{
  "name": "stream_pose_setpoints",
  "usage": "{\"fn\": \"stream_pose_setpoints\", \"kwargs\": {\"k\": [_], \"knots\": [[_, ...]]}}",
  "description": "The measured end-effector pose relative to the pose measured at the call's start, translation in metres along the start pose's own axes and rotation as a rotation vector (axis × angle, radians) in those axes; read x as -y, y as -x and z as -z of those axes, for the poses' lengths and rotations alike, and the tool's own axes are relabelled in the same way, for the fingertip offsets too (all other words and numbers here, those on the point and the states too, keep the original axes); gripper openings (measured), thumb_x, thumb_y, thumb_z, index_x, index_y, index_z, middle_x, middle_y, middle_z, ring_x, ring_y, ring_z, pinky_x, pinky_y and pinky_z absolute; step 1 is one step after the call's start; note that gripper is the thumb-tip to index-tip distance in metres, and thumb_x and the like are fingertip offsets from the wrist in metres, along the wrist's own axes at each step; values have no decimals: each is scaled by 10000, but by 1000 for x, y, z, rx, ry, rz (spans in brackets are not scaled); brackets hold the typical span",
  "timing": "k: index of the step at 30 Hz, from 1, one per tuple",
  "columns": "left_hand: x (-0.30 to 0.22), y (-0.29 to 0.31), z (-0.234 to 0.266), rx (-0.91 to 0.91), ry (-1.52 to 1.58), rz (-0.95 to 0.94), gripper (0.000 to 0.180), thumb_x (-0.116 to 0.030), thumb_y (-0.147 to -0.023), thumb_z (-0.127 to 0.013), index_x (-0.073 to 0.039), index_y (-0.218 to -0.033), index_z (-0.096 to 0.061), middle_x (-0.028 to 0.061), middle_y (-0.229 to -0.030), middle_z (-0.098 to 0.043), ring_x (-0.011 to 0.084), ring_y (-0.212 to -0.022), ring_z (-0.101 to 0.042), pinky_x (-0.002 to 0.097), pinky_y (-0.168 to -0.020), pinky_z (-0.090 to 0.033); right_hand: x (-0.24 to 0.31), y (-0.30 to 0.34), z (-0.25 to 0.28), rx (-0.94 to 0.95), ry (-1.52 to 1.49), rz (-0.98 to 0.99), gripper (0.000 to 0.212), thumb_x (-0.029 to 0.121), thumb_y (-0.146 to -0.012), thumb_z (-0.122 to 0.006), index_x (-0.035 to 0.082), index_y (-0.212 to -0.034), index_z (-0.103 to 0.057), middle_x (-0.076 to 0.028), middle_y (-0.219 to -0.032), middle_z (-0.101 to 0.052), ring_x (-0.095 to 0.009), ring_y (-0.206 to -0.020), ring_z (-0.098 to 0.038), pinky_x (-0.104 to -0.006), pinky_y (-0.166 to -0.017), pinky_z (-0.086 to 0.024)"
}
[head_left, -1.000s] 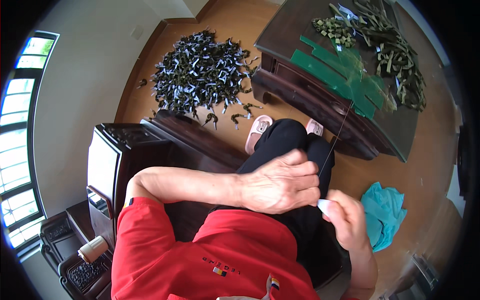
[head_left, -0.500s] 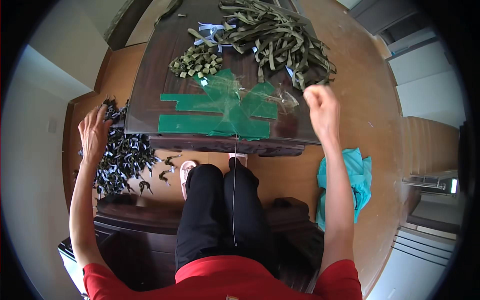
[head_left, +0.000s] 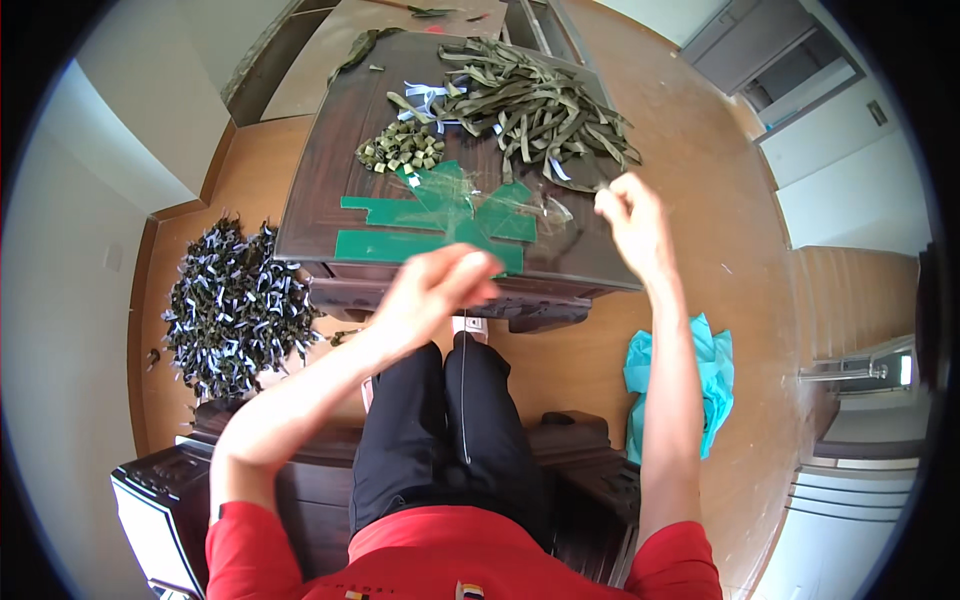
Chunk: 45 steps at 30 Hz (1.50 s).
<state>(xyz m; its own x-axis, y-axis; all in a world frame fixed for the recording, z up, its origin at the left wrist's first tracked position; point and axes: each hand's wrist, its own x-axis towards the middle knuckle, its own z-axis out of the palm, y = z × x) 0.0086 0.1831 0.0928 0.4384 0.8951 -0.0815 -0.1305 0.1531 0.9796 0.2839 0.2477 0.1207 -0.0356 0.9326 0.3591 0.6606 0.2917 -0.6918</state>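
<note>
On the dark table lies a heap of olive webbing straps (head_left: 540,105). At its near right corner my right hand (head_left: 640,225) is closed, thumb and fingers pinching the end of one olive strap that trails from the heap. My left hand (head_left: 435,290), blurred by motion, is over the table's front edge; its fingers look curled, and whether they hold anything is unclear. Beneath it a thin metal wire (head_left: 464,390) runs from the table edge down over my lap. Green sheet pieces (head_left: 390,245) are fixed to the tabletop with clear tape (head_left: 545,210).
Small rolled olive strap pieces (head_left: 400,148) and white strips (head_left: 425,100) lie left of the heap. A large pile of dark green pieces with white ends (head_left: 240,310) covers the floor at left. Turquoise fabric (head_left: 685,375) lies on the floor at right.
My left hand has moved right from above the floor pile to the table's front edge. My right hand has shifted slightly down, an olive strap stretching to its fingers. The view has tilted.
</note>
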Motion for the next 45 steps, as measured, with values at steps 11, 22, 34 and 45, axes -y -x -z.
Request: {"fn": "stream_pose_setpoints", "kwargs": {"k": [11,22,34,45], "knots": [[13,3,-124,24,685,369,262,-285,-991,-462,-37,-969,-543,66,-754,-542,124,-586,-466,241,-503,-379,146,322,57,709,51,-208,71,129,-800,-637,80,-777,-591,-76,-751,-559,-267,-714,-515,-345,-674,-407],[58,158,-215,118,399,362,227,-284,-1006,-443,-69,-963,-504,0,-602,-425,72,-466,-333,211,-399,-270,64,281,41,74,-1099,-785,352,312,-986,-500,-9,-1110,-570,-87,-894,-630,-131,-765,-596,-214,-633,-456],[22,175,-137,-138,-776,-749,217,-14,-817,-633,-16,-1032,-602,99,-1009,-605,200,-808,-570,292,-715,-479,127,298,39,232,-693,-466,132,107,-938,-543,10,-884,-615,-17,-708,-536,-71,-593,-453,-190,-539,-373],[15,180,-91,-13,-1245,-1326,175,-17,-731,-667,-75,-896,-658,45,-872,-593,165,-742,-545,287,-685,-473,147,295,8,302,-1078,-575,67,42,-882,-578,16,-825,-602,-1,-651,-531,-72,-551,-414,-217,-494,-341]]}}
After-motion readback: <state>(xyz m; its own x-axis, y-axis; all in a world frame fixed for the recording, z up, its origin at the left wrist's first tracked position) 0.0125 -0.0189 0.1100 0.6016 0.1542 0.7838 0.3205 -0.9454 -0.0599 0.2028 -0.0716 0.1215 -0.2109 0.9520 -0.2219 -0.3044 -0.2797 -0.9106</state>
